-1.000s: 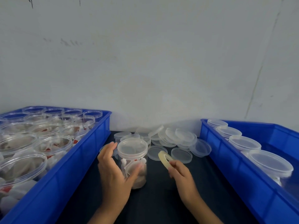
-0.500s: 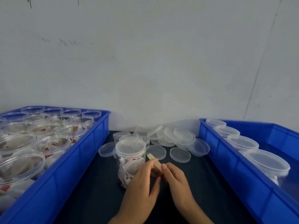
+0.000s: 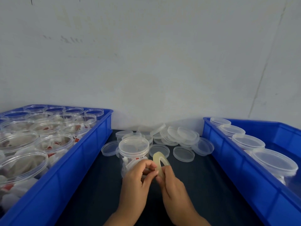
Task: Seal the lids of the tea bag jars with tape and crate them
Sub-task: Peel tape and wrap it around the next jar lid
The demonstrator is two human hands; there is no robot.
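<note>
A clear lidded jar (image 3: 133,148) with tea bags inside stands on the dark table (image 3: 101,190) between two blue crates. Right in front of it, my right hand (image 3: 175,188) grips a thin yellowish roll of tape (image 3: 160,161), held upright on its edge. My left hand (image 3: 138,180) is beside it, with curled fingertips pinching at the roll's rim where the tape end lies. Neither hand touches the jar. The jar's lower part is hidden behind my left hand.
The left blue crate (image 3: 76,162) holds several open jars of tea bags. The right blue crate (image 3: 244,170) holds a row of lidded jars (image 3: 248,141). Several loose clear lids (image 3: 177,141) lie heaped at the back against the wall.
My left hand has let go of the jar and come over to the tape roll. The right hand has brought the roll in closer and turned it more upright.
</note>
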